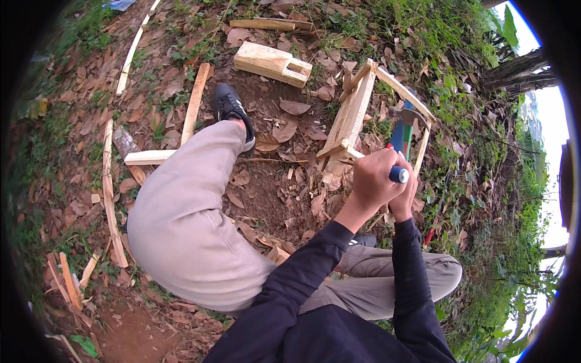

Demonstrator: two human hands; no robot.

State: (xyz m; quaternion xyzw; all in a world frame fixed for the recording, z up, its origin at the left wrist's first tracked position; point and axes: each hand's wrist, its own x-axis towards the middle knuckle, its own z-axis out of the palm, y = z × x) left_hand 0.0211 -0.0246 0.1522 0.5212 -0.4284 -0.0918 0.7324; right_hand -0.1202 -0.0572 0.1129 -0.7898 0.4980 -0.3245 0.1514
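Note:
My left hand (375,176) and my right hand (405,196) are closed close together, fingers wrapped round a hammer. Between them shows the blue butt of its handle (399,174). Beyond my fingers the metal hammer head (403,115) is visible, with blue and green parts below it; most of the grip is hidden by my hands. Just past and left of my hands stands a light wooden frame (357,112) of joined bars. One bar (407,94) slants off its top to the right and meets another beside the hammer.
A wooden block with a slot (266,62) lies near the top centre. Two wooden bars (195,106) meet by my left shoe (230,107). Long strips (108,187) and splintered pieces (71,281) lie at the left. Leaf litter covers the ground; plants (484,242) grow on the right.

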